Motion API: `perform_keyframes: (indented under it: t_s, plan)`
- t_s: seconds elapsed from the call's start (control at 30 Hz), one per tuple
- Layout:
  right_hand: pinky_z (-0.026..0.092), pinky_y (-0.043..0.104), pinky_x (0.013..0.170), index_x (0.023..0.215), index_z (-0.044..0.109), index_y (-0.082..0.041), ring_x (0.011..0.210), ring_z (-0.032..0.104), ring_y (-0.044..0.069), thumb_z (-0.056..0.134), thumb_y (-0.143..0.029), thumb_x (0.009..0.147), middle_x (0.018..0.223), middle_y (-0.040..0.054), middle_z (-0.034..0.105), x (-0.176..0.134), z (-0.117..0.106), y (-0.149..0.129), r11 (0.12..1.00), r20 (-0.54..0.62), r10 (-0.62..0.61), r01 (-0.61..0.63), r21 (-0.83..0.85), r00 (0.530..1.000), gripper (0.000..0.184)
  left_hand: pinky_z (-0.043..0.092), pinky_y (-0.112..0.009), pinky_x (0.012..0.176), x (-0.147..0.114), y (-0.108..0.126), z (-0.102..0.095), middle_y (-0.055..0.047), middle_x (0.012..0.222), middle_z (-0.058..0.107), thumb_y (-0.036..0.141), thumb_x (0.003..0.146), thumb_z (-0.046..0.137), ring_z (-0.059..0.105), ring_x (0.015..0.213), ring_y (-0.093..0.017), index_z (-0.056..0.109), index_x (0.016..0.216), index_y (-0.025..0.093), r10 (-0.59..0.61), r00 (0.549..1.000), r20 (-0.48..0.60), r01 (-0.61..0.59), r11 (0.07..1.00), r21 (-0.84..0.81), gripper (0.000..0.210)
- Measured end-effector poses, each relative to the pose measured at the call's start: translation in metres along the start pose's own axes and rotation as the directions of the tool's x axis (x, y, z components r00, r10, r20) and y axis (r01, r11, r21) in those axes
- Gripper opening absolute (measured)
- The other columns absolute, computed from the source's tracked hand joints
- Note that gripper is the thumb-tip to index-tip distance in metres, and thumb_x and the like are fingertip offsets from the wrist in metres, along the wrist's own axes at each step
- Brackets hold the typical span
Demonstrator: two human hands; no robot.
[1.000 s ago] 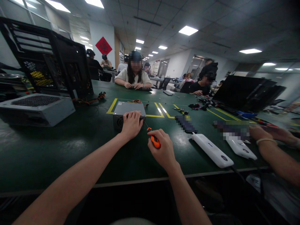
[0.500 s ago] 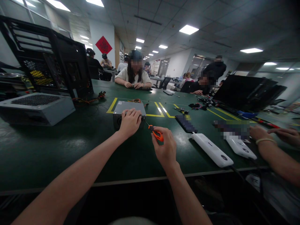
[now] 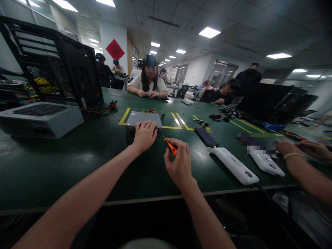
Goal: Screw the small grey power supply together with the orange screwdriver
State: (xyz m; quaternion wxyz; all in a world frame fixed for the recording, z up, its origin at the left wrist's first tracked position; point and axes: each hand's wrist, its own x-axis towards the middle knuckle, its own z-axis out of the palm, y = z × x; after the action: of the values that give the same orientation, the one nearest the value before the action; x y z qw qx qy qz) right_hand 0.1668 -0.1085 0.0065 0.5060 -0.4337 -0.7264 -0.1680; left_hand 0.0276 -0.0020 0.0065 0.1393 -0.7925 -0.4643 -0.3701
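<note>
My left hand [image 3: 145, 135] presses on a grey power supply unit [image 3: 141, 118], its fingers curled over the top and right front corner. Part of the unit's front lies hidden behind that hand. An orange and black screwdriver [image 3: 170, 146] is pinched between the fingers and thumb of my right hand [image 3: 179, 162]. Its thin shaft points up and left to the unit's front right corner. Whether the tip sits in a screw is too small to tell. Colored cables [image 3: 149, 111] lie behind the unit.
A second power supply [image 3: 41, 119] and an open black computer case [image 3: 59, 65] stand left. On the right lie a phone [image 3: 206, 136], white power banks [image 3: 234, 165] and tangled cables [image 3: 225, 114]. A co-worker's hands [image 3: 287, 147] are at far right; another person [image 3: 147, 81] sits opposite.
My right hand has shifted slightly left, and the screwdriver handle has turned in its fingers. My left hand and the power supply stay put. A standing person in the background has moved right.
</note>
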Motion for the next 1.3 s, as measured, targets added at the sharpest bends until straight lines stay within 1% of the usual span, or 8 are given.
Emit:
perform_keyframes:
  t_s: [0.33, 0.5, 0.6, 0.73, 0.8, 0.97, 1.17, 1.3]
  plan:
    - [0.047, 0.035, 0.080, 0.107, 0.042, -0.017, 0.092, 0.052, 0.021, 0.043, -0.015, 0.085, 0.099, 0.0102, 0.054, 0.010, -0.006, -0.003, 0.999, 0.103, 0.012, -0.015, 0.033, 0.995, 0.022, 0.026, -0.044, 0.095, -0.001, -0.001, 0.004, -0.008, 0.117, 0.060, 0.027, 0.088, 0.039, 0.045, 0.115, -0.026, 0.054, 0.108, 0.020, 0.000, 1.000, -0.011, 0.000, 1.000, 0.004, 0.026]
    - [0.048, 0.033, 0.065, 0.104, 0.044, -0.016, 0.078, 0.057, 0.021, 0.042, -0.036, 0.090, 0.091, 0.0091, 0.057, 0.033, -0.014, -0.001, 0.986, 0.150, 0.067, -0.042, -0.163, 0.986, 0.024, 0.025, -0.045, 0.095, -0.002, -0.001, 0.005, -0.008, 0.117, 0.059, 0.026, 0.087, 0.039, 0.045, 0.115, -0.026, 0.053, 0.108, 0.020, -0.002, 1.000, -0.019, 0.002, 1.000, 0.016, 0.025]
    - [0.045, 0.028, 0.056, 0.102, 0.045, -0.017, 0.068, 0.057, 0.018, 0.038, -0.029, 0.092, 0.084, 0.0067, 0.060, 0.039, -0.011, 0.001, 0.984, 0.148, -0.061, 0.084, -0.154, 0.987, 0.017, 0.026, -0.045, 0.095, -0.002, -0.001, 0.005, -0.008, 0.117, 0.059, 0.027, 0.088, 0.039, 0.044, 0.115, -0.026, 0.052, 0.109, 0.020, 0.004, 1.000, -0.009, -0.004, 1.000, 0.013, 0.026]
    - [0.048, 0.030, 0.071, 0.099, 0.047, -0.019, 0.079, 0.057, 0.018, 0.042, -0.016, 0.088, 0.093, 0.0070, 0.063, 0.034, -0.006, 0.003, 0.931, 0.161, -0.338, 0.354, -0.089, 0.927, 0.012, 0.026, -0.045, 0.095, -0.002, -0.001, 0.004, -0.010, 0.118, 0.057, 0.027, 0.088, 0.038, 0.044, 0.116, -0.027, 0.053, 0.109, 0.020, 0.007, 1.000, 0.011, -0.008, 1.000, 0.022, 0.027]
    - [0.048, 0.033, 0.076, 0.099, 0.049, -0.020, 0.087, 0.056, 0.019, 0.043, -0.014, 0.086, 0.104, 0.0085, 0.061, 0.030, -0.005, 0.006, 0.908, 0.181, -0.382, 0.404, -0.107, 0.906, 0.015, 0.026, -0.045, 0.096, -0.002, -0.001, 0.003, -0.010, 0.119, 0.057, 0.027, 0.088, 0.038, 0.043, 0.117, -0.027, 0.053, 0.110, 0.020, 0.009, 1.000, 0.012, -0.009, 1.000, 0.026, 0.028]
    - [0.049, 0.035, 0.075, 0.096, 0.053, -0.021, 0.091, 0.055, 0.021, 0.047, -0.022, 0.087, 0.103, 0.0105, 0.059, 0.024, -0.003, 0.014, 0.941, 0.130, -0.284, 0.302, -0.153, 0.950, 0.011, 0.025, -0.045, 0.096, -0.002, 0.000, 0.002, -0.010, 0.118, 0.058, 0.026, 0.087, 0.038, 0.043, 0.117, -0.026, 0.052, 0.111, 0.019, -0.007, 1.000, 0.015, 0.006, 1.000, 0.002, 0.028]
    - [0.051, 0.032, 0.076, 0.109, 0.043, -0.019, 0.093, 0.057, 0.018, 0.040, -0.009, 0.085, 0.105, 0.0114, 0.056, 0.019, 0.001, 0.014, 0.938, 0.112, -0.333, 0.341, -0.058, 0.936, 0.026, 0.025, -0.044, 0.096, -0.002, 0.001, 0.002, -0.009, 0.119, 0.057, 0.027, 0.088, 0.038, 0.044, 0.116, -0.026, 0.052, 0.110, 0.019, -0.011, 1.000, 0.010, 0.011, 1.000, 0.011, 0.027]
    - [0.052, 0.033, 0.071, 0.102, 0.044, -0.020, 0.090, 0.058, 0.020, 0.045, -0.016, 0.086, 0.105, 0.0127, 0.055, 0.019, -0.001, 0.012, 0.951, 0.081, -0.278, 0.286, -0.115, 0.957, 0.017, 0.025, -0.044, 0.096, -0.002, 0.001, 0.002, -0.010, 0.118, 0.058, 0.027, 0.088, 0.038, 0.044, 0.116, -0.026, 0.052, 0.111, 0.019, -0.010, 1.000, 0.011, 0.009, 1.000, 0.018, 0.028]
